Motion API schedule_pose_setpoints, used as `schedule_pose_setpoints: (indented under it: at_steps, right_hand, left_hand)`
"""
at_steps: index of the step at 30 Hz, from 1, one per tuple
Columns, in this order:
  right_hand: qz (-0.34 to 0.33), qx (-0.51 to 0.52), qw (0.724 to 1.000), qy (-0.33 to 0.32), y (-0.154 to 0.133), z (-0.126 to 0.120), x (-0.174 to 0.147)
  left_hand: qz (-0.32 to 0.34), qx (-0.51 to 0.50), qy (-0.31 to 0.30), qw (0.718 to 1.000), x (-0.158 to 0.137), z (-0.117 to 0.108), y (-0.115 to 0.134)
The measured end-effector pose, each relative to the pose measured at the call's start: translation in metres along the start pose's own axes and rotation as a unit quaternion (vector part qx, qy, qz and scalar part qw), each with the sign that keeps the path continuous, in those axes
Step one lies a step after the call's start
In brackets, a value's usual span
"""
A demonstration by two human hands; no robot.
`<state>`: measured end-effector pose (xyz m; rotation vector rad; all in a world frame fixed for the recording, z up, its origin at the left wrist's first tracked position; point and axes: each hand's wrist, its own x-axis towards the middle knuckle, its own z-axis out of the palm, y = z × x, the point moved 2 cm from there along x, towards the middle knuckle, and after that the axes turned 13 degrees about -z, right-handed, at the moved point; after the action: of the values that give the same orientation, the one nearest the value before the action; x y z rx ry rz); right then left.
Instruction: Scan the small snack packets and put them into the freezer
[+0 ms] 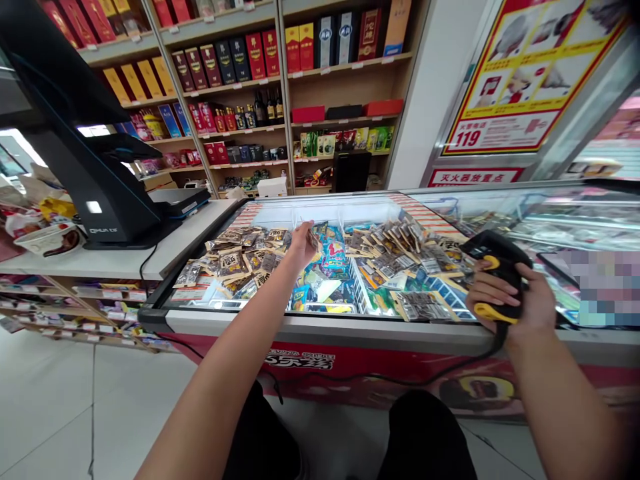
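Glass-topped and red along its front, the chest freezer (350, 330) runs across the middle of the shop, its wire compartments heaped with wrapped ice creams. The left hand (302, 244) reaches out over the middle of the freezer, fingers pinched on a small dark packet (313, 238) held just above the blue-wrapped ices (334, 257). The right hand (505, 300) rests at the freezer's near right edge, clenched around a black-and-yellow barcode scanner (495, 273) whose cable (380, 380) trails down the red front panel. Brown packets (235, 257) fill the left compartment; more lie in the right one. Off the freezer's left end stands a white counter (100, 260) carrying a black till terminal (90, 167). Wooden shelves (280, 87) of red, yellow and dark boxes and bottles line the back wall, and a red-and-yellow notice (530, 73) hangs at the right. Pale floor tiles (60, 400) lie below.
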<state>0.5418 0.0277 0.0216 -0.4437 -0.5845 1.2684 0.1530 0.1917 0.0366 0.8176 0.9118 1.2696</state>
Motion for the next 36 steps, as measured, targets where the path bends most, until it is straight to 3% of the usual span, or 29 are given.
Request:
schedule_pose_setpoints:
  at_steps: [3, 7, 10, 14, 18, 22, 27, 36]
  right_hand:
    - [0.007, -0.009, 1.000, 0.001, -0.003, 0.001, 0.001]
    - [0.012, -0.046, 0.999, 0.007, -0.004, 0.008, 0.000]
    - [0.011, -0.087, 0.996, 0.020, 0.001, 0.017, -0.003]
    - [0.051, -0.177, 0.983, -0.010, 0.015, 0.030, -0.004]
    - [0.113, -0.287, 0.948, -0.077, 0.044, 0.053, -0.009]
    - [0.106, -0.376, 0.913, -0.120, 0.077, 0.086, -0.014]
    - [0.121, -0.388, 0.899, -0.165, 0.096, 0.112, -0.015]
    - [0.141, -0.349, 0.911, -0.170, 0.089, 0.113, -0.015]
  left_hand:
    - [-0.118, -0.138, -0.046, 0.982, 0.000, -0.003, -0.008]
    - [-0.107, -0.206, -0.067, 0.970, -0.005, -0.007, -0.005]
    - [-0.076, -0.184, -0.083, 0.976, -0.010, -0.005, -0.001]
    - [-0.101, -0.149, -0.071, 0.981, -0.013, -0.003, -0.005]
    - [-0.117, -0.115, -0.043, 0.985, -0.004, -0.008, -0.016]
    - [-0.139, -0.107, 0.017, 0.984, 0.009, -0.019, -0.026]
    - [-0.137, -0.114, 0.017, 0.984, 0.016, -0.023, -0.029]
    - [-0.126, -0.102, -0.015, 0.987, 0.027, -0.025, -0.034]
